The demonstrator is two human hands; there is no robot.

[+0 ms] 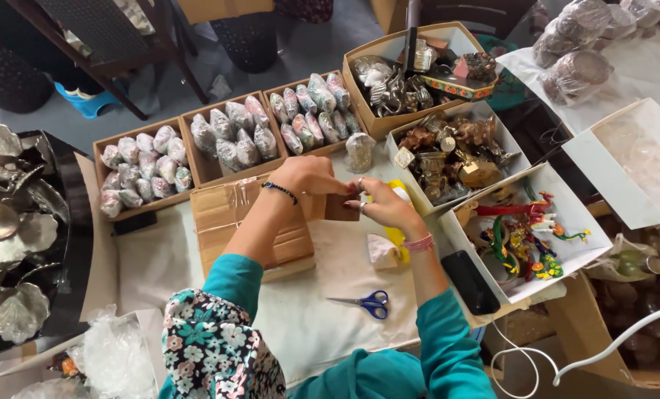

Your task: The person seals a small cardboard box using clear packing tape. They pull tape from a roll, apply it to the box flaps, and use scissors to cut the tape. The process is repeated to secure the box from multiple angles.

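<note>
Together, both hands grip small brown box, level

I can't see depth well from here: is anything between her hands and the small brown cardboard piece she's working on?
Nothing visible. Both the left hand and the right hand already touch the small brown cardboard piece, holding it above the taped cardboard box. The blue-handled scissors lie apart, nearer the person on the white cloth.
</note>
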